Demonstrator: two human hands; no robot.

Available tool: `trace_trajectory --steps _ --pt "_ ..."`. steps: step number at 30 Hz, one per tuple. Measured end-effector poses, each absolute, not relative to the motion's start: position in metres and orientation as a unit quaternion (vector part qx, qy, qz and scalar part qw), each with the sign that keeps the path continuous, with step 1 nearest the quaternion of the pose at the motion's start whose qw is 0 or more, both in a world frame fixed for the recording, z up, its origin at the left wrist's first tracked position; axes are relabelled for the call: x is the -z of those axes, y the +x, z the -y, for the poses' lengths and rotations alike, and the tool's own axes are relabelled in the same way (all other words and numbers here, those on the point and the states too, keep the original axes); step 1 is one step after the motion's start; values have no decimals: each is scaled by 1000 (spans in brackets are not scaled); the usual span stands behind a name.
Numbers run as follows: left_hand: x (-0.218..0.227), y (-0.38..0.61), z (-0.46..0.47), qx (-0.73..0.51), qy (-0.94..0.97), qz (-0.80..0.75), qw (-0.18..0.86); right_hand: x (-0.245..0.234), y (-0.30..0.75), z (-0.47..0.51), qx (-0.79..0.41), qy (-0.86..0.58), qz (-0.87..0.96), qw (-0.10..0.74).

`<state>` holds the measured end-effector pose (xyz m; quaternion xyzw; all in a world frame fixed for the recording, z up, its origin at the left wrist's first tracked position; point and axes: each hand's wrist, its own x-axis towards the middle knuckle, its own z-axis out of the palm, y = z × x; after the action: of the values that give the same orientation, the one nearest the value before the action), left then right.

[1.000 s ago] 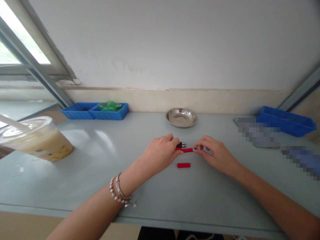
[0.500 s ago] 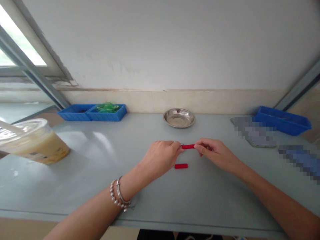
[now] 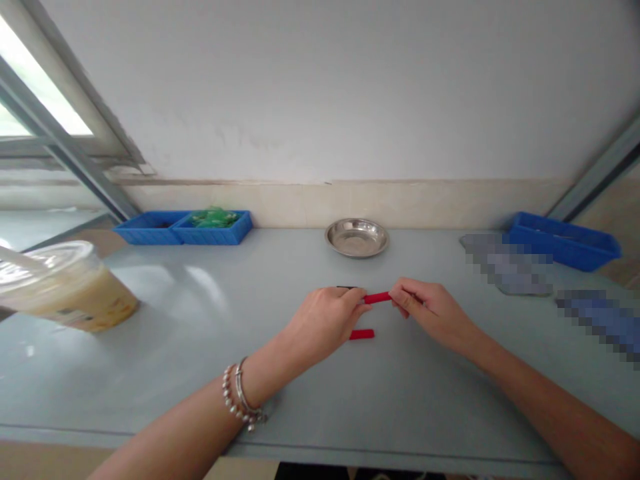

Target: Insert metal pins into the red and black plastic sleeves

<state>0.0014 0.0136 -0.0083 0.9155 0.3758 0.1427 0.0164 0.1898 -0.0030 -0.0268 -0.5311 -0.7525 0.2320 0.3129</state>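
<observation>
Head view: left hand [image 3: 327,320] closed, fingertips pinched on the near end of a red sleeve [image 3: 377,297]; a dark part [image 3: 347,288] shows just above its knuckles, too small to identify. Right hand [image 3: 431,309] closed, thumb and forefinger pinching the sleeve's other end. Sleeve held level between both hands, just off the table [image 3: 150,347], nearer the person than the steel dish [image 3: 357,237].

Second red sleeve [image 3: 361,334] lies flat on the table, just below the left fingertips, on the near side of the dish.

Judged step: fitting or seating the sleeve onto whatever the left hand holds. Next move would call for a steady left grip and a straight axial push from the right.

Left of the dish: two blue trays [image 3: 185,227], one with green pieces. Right of it: another blue tray [image 3: 565,240]. Far left: lidded drink cup [image 3: 65,287].
</observation>
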Motion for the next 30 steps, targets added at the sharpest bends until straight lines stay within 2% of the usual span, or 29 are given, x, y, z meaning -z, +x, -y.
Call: trace_trajectory --steps 8,26,30 --pt "9 0 -15 -147 916 -373 16 31 191 1 -66 -512 804 296" --pt "-1 3 -14 -166 910 -363 112 34 195 -1 36 -476 829 292" --pt "-4 4 -16 -152 904 -373 144 31 195 0 21 -480 826 294"
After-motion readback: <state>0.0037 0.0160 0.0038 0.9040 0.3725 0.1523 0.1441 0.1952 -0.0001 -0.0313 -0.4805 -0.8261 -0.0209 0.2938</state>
